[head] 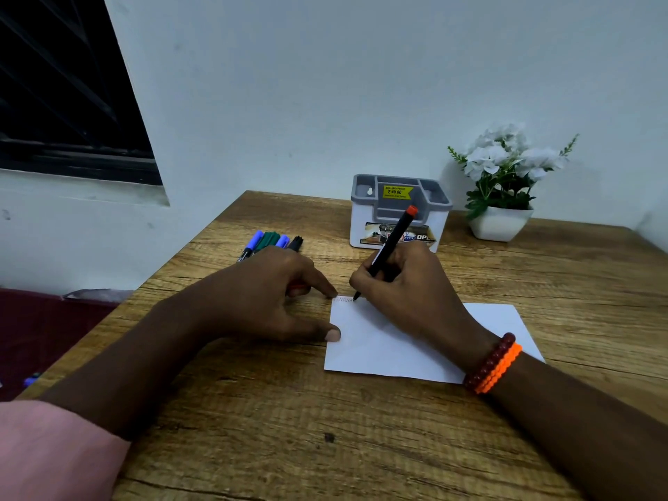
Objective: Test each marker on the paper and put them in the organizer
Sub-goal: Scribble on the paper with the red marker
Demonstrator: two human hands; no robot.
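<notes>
On the paper (390, 352), right hand (408, 280) grip pinching marker (392, 244); left hand (274, 301) fingers curled, pinning.

Pink sleeve (54, 450) on left arm, maroon and orange bead bracelets (493, 363) on right wrist

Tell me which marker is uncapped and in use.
The red-ended marker in the right hand, tip on the paper. The others lie together behind the left hand.
</notes>
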